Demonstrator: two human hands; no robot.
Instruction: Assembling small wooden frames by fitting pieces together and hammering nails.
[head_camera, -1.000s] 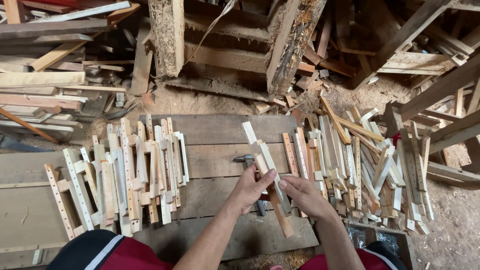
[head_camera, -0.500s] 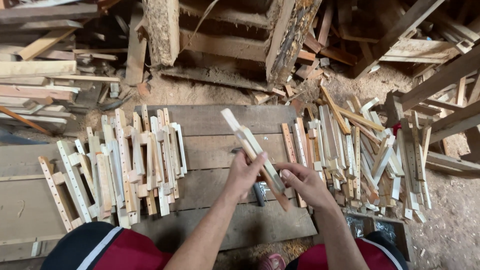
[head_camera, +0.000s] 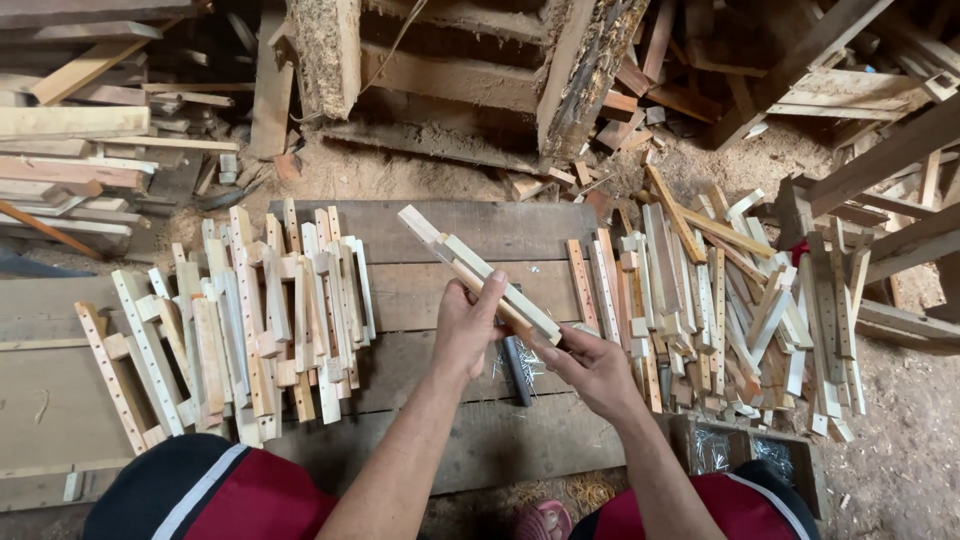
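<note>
Head view. Your left hand (head_camera: 465, 330) and right hand (head_camera: 595, 370) together hold a bundle of pale wooden slats (head_camera: 480, 272) above the plank platform (head_camera: 420, 290). The bundle's long axis runs diagonally, from its free end at upper left, away from you, down to lower right, where it enters your right hand. Your left hand is closed round the bundle near its middle, thumb laid along one slat; your right hand pinches the near end, fingers curled beneath, so neither hand is spread. The left hand is the nearer to the free end. Directly under the hands lie a dark hammer (head_camera: 518, 368) and a scatter of small nails (head_camera: 530, 362). To your left rests the sorted slat pile (head_camera: 240, 320); to your right, the looser slat heap (head_camera: 730, 310), and near your right knee a box of nails (head_camera: 735, 452).
</note>
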